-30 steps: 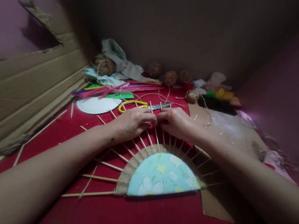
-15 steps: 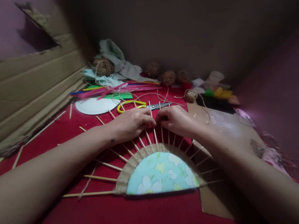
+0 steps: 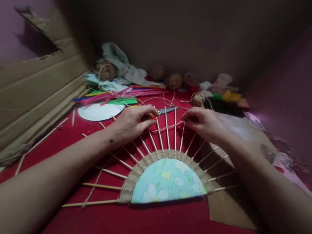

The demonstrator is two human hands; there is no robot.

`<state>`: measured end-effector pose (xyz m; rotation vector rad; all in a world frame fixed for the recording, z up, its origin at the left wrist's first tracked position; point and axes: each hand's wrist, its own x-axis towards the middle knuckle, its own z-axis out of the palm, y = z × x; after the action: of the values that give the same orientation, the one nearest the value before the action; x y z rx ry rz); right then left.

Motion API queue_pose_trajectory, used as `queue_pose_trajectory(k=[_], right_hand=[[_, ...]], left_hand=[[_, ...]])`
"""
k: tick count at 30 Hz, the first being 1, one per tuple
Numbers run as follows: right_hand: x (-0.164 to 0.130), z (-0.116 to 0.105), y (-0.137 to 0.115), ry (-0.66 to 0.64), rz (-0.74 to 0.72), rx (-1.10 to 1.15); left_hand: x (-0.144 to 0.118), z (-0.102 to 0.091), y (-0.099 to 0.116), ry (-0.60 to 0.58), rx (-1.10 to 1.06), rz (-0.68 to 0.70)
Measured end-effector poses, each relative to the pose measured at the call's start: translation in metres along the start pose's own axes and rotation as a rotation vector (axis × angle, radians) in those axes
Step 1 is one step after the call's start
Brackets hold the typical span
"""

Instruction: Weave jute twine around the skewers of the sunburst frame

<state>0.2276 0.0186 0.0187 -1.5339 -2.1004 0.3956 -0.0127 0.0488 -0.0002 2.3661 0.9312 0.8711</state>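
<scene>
1. Head view looks down on a half-round fan piece (image 3: pixel 166 180) with a pale blue flowered centre, lying flat on a red cloth (image 3: pixel 124 227) at about 6 o'clock from the hands.
2. A band of woven twine (image 3: pixel 161 156) rims the curved edge, and thin wooden sticks (image 3: pixel 167 129) spread outward from it like spokes, from 9 o'clock round to 3 o'clock.
3. The left hand (image 3: pixel 130 124) rests on the sticks at roughly 11 o'clock of the fan, fingers curled together and pinched on a strand of twine (image 3: pixel 164 128) at the fingertips.
4. The right hand (image 3: pixel 205 123) sits at about 1 o'clock of the fan, its fingers bunched and pinched on the other end of that strand, which runs taut across the upright sticks between the two hands.
5. Scissors (image 3: pixel 166 110) lie just beyond the stick tips at 12 o'clock, partly behind the left hand's fingers.
6. A white paper disc (image 3: pixel 98 112) lies at 10 o'clock, with coloured strips (image 3: pixel 121 94) past it.
7. Balls of twine (image 3: pixel 174 80) sit along the back wall at 12 o'clock, one small ball (image 3: pixel 198 99) nearer the right hand.
8. Cardboard sheets (image 3: pixel 22 95) lean at 9 o'clock; a flat cardboard piece (image 3: pixel 229 206) lies under the right forearm.
</scene>
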Motion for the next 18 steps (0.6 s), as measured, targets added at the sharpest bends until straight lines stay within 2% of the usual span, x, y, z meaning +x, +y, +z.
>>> queue_pose_trajectory(k=[5,9,13,18], right_hand=[[0.000,0.005,0.003,-0.026,-0.060,-0.194],[0.003,0.019,0.005,-0.040,-0.064,-0.238],[0.006,0.028,0.008,-0.032,-0.060,-0.249],[0.005,0.027,0.006,-0.048,-0.045,-0.254]], left_hand=[[0.002,0.001,-0.001,-0.061,0.109,0.102],[0.009,0.004,0.001,-0.150,0.179,0.046],[0.021,0.002,0.001,-0.299,0.243,0.020],[0.038,-0.002,-0.003,-0.480,0.309,0.098]])
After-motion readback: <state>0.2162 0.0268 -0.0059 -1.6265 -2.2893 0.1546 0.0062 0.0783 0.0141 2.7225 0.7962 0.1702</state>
